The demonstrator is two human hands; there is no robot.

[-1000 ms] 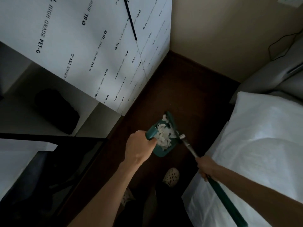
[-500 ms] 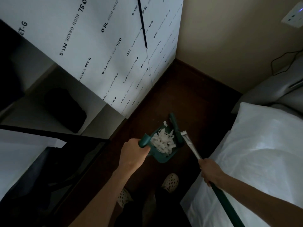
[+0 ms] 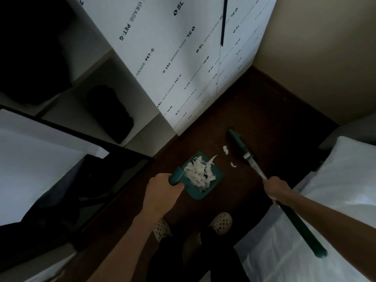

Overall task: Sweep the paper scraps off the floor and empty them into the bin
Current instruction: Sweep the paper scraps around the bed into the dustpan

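Down on the dark floor [image 3: 264, 110], the left hand [image 3: 162, 192] is curled round the handle of a green dustpan [image 3: 200, 180], whose open lip points toward about one o'clock, away from the person. A heap of white paper scraps [image 3: 198, 175] lies inside the pan. Two loose scraps [image 3: 225, 149] lie on the floor just beyond the lip, at about one o'clock from the pan, between it and the broom head.

The right hand [image 3: 276, 189] grips the shaft of a green broom [image 3: 301, 224]. Its long axis runs from about five o'clock, where the handle end hangs over a white bed [image 3: 335, 180], up to eleven o'clock, where the narrow green head [image 3: 237, 141] meets the floor. The head stands apart from the pan.

Behind, at twelve o'clock, white cupboard doors [image 3: 183, 58] carry repeated printed lines reading "SL HIGH GRADE PET-G". Two pale perforated clogs [image 3: 221, 222] show at six o'clock.
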